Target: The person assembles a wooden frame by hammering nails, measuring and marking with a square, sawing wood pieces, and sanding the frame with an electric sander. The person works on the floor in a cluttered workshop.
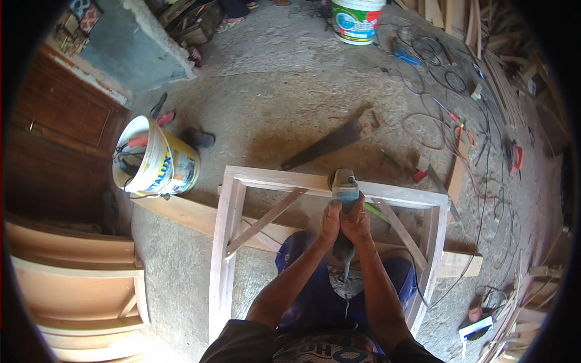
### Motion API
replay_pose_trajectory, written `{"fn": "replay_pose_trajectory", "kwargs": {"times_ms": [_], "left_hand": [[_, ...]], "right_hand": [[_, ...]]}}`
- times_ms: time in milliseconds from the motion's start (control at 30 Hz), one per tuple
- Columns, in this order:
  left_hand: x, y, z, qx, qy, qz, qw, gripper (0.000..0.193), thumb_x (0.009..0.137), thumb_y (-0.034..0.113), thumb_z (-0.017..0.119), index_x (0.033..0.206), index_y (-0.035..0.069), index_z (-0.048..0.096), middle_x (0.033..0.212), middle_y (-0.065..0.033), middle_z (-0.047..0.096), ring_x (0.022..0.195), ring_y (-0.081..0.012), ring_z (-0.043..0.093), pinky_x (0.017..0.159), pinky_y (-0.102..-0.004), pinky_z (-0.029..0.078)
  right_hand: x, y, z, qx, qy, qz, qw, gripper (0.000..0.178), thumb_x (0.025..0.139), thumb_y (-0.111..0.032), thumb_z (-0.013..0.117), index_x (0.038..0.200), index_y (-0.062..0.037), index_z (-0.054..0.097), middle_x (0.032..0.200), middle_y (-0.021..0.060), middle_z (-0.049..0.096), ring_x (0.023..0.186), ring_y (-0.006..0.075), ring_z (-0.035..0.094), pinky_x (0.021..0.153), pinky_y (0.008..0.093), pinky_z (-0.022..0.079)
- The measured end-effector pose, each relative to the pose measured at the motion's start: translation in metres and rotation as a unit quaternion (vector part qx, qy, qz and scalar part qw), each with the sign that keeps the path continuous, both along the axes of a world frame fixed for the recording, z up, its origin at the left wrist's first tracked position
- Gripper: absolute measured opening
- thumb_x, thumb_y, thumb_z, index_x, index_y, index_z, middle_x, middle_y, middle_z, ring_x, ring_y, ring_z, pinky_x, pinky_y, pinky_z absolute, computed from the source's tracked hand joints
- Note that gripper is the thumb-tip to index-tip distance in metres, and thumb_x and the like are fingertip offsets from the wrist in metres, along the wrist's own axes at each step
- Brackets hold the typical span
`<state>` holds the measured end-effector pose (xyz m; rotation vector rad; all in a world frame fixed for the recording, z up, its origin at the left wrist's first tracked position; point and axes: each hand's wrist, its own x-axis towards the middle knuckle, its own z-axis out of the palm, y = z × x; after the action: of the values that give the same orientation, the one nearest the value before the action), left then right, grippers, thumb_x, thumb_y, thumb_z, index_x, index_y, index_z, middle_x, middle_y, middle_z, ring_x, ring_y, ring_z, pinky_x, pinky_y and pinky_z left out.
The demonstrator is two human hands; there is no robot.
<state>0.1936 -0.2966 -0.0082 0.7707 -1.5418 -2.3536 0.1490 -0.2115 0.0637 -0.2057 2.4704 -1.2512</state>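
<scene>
Both my hands are wrapped round an angle grinder (345,192), its grey head pointing away from me and its cord trailing back toward my lap. My left hand (330,224) closes on the left of the body, and my right hand (356,226) grips it from the right. The grinder's head lies over the far rail of a pale wooden frame (275,177); whether its disc touches the wood is hidden. Slanting braces (266,222) join the frame's far corners. The frame's sides run back past my knees on either side.
A handsaw (330,144) lies on the concrete floor beyond the frame. At left stands a tool-filled bucket (175,163), near a plank (181,212) passing under the frame. Cables (426,118), pliers (463,133) and stacked wood line the right. Another bucket (356,24) stands far off.
</scene>
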Motion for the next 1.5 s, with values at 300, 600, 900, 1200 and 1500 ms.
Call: {"fn": "replay_pose_trajectory", "kwargs": {"times_ms": [300,600,900,1200,1500], "left_hand": [[0.055,-0.134,0.020,0.013,-0.018,0.119,0.993,0.049,0.101,0.041,0.042,0.109,-0.001,0.066,0.100,-0.0088,0.066,0.096,-0.0185,0.058,0.089,-0.0343,0.047],[0.050,-0.212,0.000,0.036,0.053,0.283,0.957,0.047,0.104,0.043,0.042,0.109,0.000,0.062,0.101,-0.0066,0.062,0.096,-0.0161,0.054,0.085,-0.0341,0.045],[0.145,-0.154,0.014,0.127,0.049,0.422,0.896,0.046,0.107,0.042,0.040,0.124,0.002,0.056,0.113,-0.0079,0.059,0.106,-0.0185,0.055,0.097,-0.0338,0.044],[0.297,-0.144,0.054,-0.299,-0.251,0.372,0.842,0.043,0.111,0.037,0.041,0.122,0.001,0.063,0.106,-0.0171,0.069,0.104,-0.0331,0.063,0.095,-0.0424,0.047],[0.361,-0.214,0.033,-0.341,-0.566,0.134,0.739,0.050,0.107,0.044,0.038,0.097,0.008,0.071,0.091,-0.0216,0.073,0.089,-0.0440,0.068,0.084,-0.0557,0.051]], "right_hand": [[0.023,-0.153,0.015,0.024,-0.043,0.168,0.985,0.084,0.089,-0.050,0.066,0.148,-0.0046,0.027,0.118,0.0377,0.064,0.112,0.0556,0.062,0.096,0.0577,0.049],[-0.007,-0.265,0.003,0.066,0.026,0.389,0.918,0.081,0.088,-0.050,0.068,0.143,-0.0010,0.033,0.114,0.0373,0.065,0.108,0.0550,0.064,0.091,0.0560,0.052],[0.070,-0.256,0.019,0.084,-0.041,0.556,0.826,0.086,0.087,-0.044,0.073,0.147,0.0003,0.031,0.117,0.0353,0.065,0.111,0.0515,0.064,0.091,0.0528,0.052],[0.097,-0.262,0.020,0.020,-0.033,0.665,0.746,0.100,0.083,-0.050,0.076,0.154,-0.0035,0.024,0.117,0.0339,0.066,0.109,0.0479,0.067,0.091,0.0511,0.054],[0.037,-0.327,0.061,0.157,0.004,0.625,0.765,0.106,0.080,-0.056,0.075,0.154,0.0011,0.025,0.124,0.0312,0.064,0.115,0.0426,0.065,0.096,0.0472,0.052]]}}
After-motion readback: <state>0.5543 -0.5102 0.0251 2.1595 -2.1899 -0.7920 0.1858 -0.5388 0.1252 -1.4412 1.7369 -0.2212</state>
